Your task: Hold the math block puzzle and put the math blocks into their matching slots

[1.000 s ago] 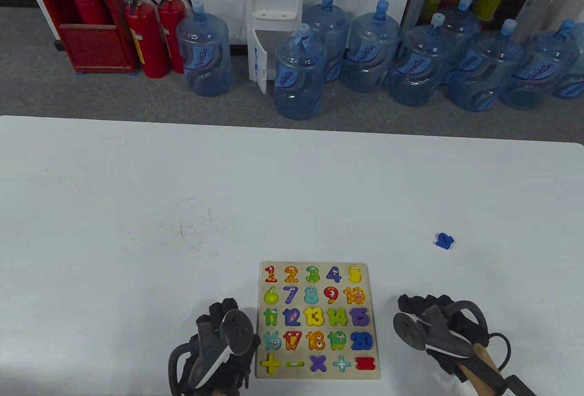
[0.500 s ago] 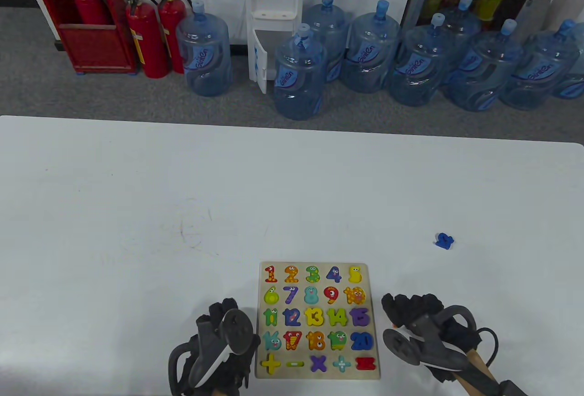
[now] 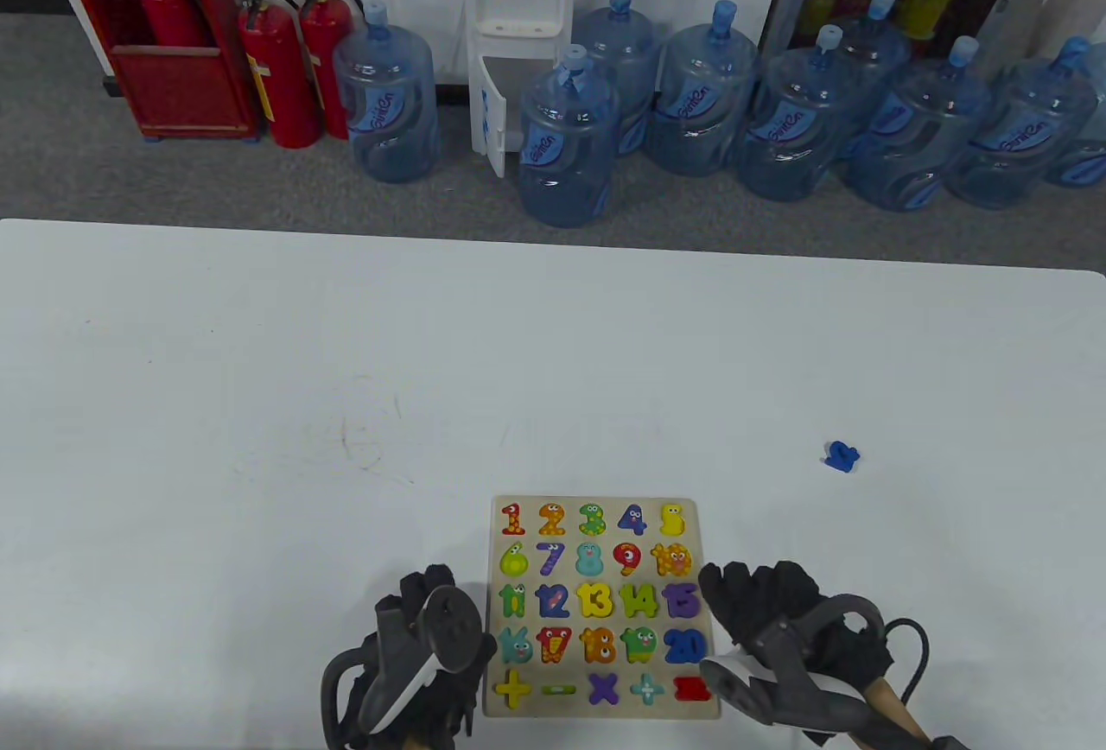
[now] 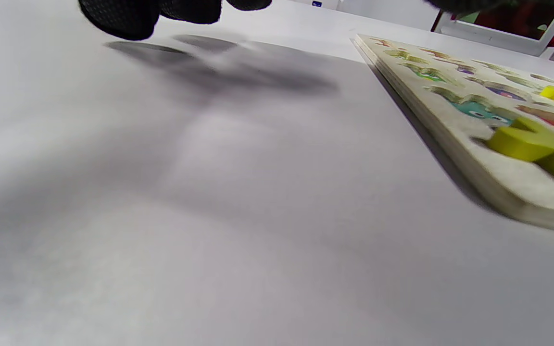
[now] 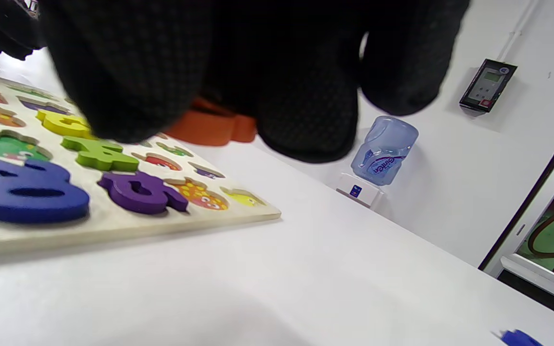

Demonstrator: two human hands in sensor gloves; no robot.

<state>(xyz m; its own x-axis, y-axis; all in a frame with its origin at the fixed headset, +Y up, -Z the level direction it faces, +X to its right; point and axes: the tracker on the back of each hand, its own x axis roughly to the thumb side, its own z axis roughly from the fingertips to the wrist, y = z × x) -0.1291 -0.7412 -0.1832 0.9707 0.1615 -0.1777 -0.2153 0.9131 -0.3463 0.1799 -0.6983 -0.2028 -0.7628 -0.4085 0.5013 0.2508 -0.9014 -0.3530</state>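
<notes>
The wooden number puzzle board (image 3: 605, 502) lies flat near the table's front edge, with coloured number and sign blocks in its slots. It also shows in the left wrist view (image 4: 450, 125) and the right wrist view (image 5: 113, 226). My left hand (image 3: 423, 593) is just beside the board's left edge; its fingers (image 4: 128, 19) hang above the table and hold nothing. My right hand (image 3: 734, 593) is at the board's right edge, with its fingers (image 5: 306, 120) spread over the purple 15 (image 5: 137, 192) and empty. A loose blue block (image 3: 841, 456) lies on the table, far right of the board.
The white table (image 3: 259, 439) stretches far to the left and back. Beyond its far edge, water bottles (image 3: 566, 145), a dispenser and fire extinguishers stand on the floor. The loose blue block also shows low in the right wrist view (image 5: 520, 338).
My right hand has moved left, from clear of the board to its right edge. The left hand, the board and the blue block have not moved.
</notes>
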